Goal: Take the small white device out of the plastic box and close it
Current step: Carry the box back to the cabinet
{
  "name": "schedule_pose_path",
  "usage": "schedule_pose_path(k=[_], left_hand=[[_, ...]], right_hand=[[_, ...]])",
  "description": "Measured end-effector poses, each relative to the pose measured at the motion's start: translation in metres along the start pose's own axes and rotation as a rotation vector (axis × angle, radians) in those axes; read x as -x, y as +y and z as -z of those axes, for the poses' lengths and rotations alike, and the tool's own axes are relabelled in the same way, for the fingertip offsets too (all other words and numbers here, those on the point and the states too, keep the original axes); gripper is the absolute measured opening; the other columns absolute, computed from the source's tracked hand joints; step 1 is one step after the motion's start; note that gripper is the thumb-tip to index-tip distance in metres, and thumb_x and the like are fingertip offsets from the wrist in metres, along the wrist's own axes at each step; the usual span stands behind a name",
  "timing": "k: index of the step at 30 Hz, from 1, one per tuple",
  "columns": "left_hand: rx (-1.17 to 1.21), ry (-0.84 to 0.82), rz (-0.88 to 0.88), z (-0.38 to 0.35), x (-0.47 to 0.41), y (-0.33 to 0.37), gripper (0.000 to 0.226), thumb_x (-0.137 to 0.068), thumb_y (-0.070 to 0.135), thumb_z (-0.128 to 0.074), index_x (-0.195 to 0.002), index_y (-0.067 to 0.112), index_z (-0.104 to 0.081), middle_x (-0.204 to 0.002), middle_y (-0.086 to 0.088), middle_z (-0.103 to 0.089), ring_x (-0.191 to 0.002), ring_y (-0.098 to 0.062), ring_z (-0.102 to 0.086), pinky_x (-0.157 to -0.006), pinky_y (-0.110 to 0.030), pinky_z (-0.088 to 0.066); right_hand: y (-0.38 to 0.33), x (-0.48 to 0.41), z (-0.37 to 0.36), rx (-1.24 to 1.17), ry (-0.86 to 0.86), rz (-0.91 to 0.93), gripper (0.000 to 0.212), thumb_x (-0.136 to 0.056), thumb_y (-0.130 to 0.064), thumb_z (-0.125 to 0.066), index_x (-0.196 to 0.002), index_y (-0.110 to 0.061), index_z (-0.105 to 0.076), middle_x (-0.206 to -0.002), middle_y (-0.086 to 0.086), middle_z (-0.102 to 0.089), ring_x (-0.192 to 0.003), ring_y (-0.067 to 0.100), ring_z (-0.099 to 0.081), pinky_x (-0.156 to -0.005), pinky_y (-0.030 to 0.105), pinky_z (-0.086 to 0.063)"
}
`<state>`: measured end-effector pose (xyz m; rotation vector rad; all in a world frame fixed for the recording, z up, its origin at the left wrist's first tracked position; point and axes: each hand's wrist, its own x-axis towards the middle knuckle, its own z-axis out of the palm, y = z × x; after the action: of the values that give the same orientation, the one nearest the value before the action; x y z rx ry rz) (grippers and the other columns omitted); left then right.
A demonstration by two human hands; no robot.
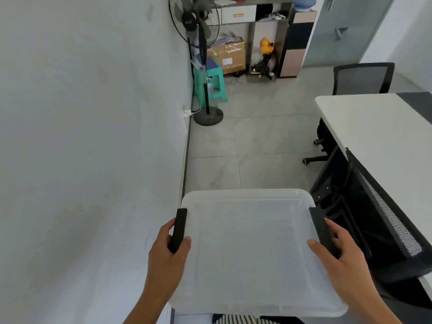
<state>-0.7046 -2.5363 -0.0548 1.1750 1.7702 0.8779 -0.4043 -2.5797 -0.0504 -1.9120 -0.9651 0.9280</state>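
A translucent white plastic box [252, 249] with its lid on fills the lower middle of the head view. Black latch handles sit on both short sides. My left hand [167, 258] grips the left black latch [179, 229], thumb on the lid. My right hand [341, 258] grips the right black latch [321, 230], thumb resting on the lid too. The lid is cloudy, so nothing inside the box can be made out. No small white device shows anywhere.
A white wall runs along the left. A white desk [374, 136] and black mesh chairs [383, 216] stand at the right. A standing fan [203, 66], a green stool, a cardboard carton and shelves are at the far end of the tiled floor.
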Motion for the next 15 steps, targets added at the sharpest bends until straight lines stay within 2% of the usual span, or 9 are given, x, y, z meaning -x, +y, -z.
schedule_pose_path(k=[3, 7, 11, 12, 15], left_hand=[[-0.01, -0.044, -0.01, -0.018, -0.07, 0.029, 0.041, -0.088, 0.019, -0.06, -0.126, 0.029, -0.051, -0.074, -0.011, -0.056, -0.059, -0.016, -0.051, -0.055, -0.023, -0.042], [-0.013, -0.073, -0.009, -0.056, -0.162, 0.058, 0.041, -0.088, 0.017, -0.06, -0.126, 0.025, -0.052, -0.07, -0.002, -0.055, -0.059, -0.016, -0.051, -0.055, -0.022, -0.042], [-0.018, -0.072, -0.014, -0.094, -0.257, 0.099, 0.042, -0.088, 0.016, -0.06, -0.127, 0.026, -0.051, -0.072, 0.003, -0.056, -0.057, -0.011, -0.052, -0.052, -0.016, -0.04], [-0.021, -0.068, -0.008, -0.102, -0.28, 0.112, 0.042, -0.088, 0.016, -0.06, -0.128, 0.025, -0.05, -0.075, 0.001, -0.058, -0.06, -0.012, -0.054, -0.053, -0.017, -0.04], [-0.016, -0.055, -0.007, -0.121, -0.35, 0.156, 0.044, -0.088, 0.016, -0.061, -0.129, 0.023, -0.048, -0.077, -0.004, -0.06, -0.063, -0.016, -0.055, -0.056, -0.021, -0.041]], right_hand=[[-0.02, -0.06, -0.013, -0.023, 0.048, -0.042, 0.055, -0.085, -0.018, -0.068, -0.135, -0.025, -0.047, -0.093, -0.007, -0.066, -0.084, 0.012, -0.063, -0.062, 0.025, -0.044], [-0.043, -0.152, -0.029, -0.017, 0.063, -0.071, 0.054, -0.085, -0.02, -0.067, -0.135, -0.023, -0.046, -0.095, -0.003, -0.066, -0.084, 0.016, -0.064, -0.061, 0.027, -0.047], [-0.073, -0.26, -0.045, 0.011, 0.046, -0.089, 0.053, -0.085, -0.024, -0.066, -0.133, -0.027, -0.044, -0.095, 0.008, -0.065, -0.085, 0.03, -0.065, -0.071, 0.044, -0.056], [-0.084, -0.287, -0.047, 0.012, 0.036, -0.095, 0.053, -0.085, -0.024, -0.066, -0.133, -0.027, -0.044, -0.095, 0.011, -0.065, -0.085, 0.031, -0.065, -0.071, 0.045, -0.056], [-0.124, -0.367, -0.056, -0.006, 0.019, -0.077, 0.051, -0.086, -0.022, -0.065, -0.133, -0.026, -0.044, -0.094, 0.01, -0.065, -0.083, 0.025, -0.064, -0.062, 0.032, -0.051]])
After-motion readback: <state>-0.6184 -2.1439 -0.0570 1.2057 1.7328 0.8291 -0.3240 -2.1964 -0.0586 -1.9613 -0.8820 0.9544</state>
